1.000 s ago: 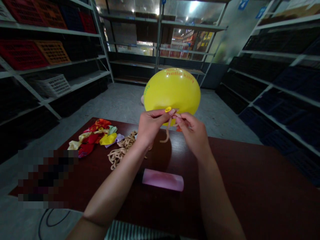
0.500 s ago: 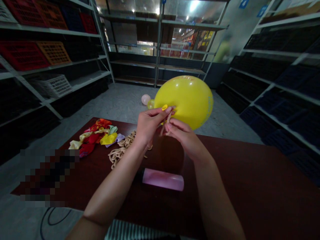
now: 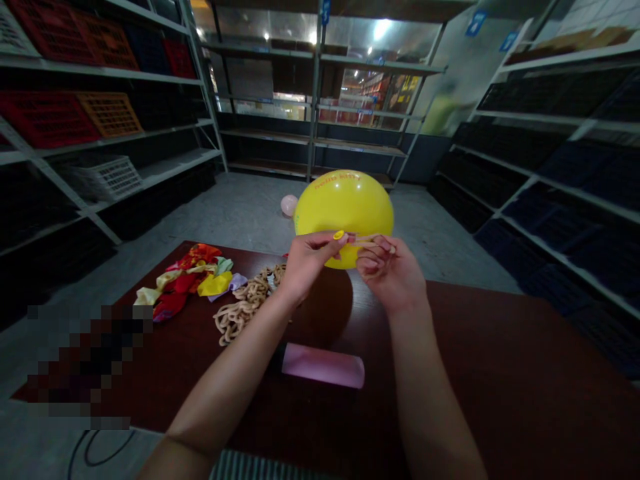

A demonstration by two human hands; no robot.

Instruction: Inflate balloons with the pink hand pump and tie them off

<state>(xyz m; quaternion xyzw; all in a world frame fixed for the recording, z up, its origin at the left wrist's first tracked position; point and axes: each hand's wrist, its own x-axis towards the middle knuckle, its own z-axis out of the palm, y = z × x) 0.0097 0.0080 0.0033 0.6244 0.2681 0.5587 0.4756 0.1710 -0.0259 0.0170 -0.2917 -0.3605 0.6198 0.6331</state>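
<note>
A large inflated yellow balloon (image 3: 345,207) hangs beyond my hands, above the far edge of the table. My left hand (image 3: 313,263) pinches its neck, and the yellow mouth of the balloon sticks up over the fingertips. A tan rubber band (image 3: 369,241) runs taut from the neck to my right hand (image 3: 395,273), whose fingers are curled round its other end. Left of my hands lies a tangled heap of similar tan rubber bands (image 3: 237,310). Below them a pink cylinder (image 3: 324,365) rests on its side on the dark table (image 3: 480,373).
Deflated balloons (image 3: 187,283) in several colours lie at the table's left. A small pale pink balloon (image 3: 289,205) is on the floor behind. Shelves with crates (image 3: 110,113) line the left side; dark bins fill the right shelves. A blurred person (image 3: 443,110) stands far back.
My right hand has moved right, away from the left, drawing the rubber band out straight. The yellow balloon has shifted left and lower in view. My left hand keeps its pinch.
</note>
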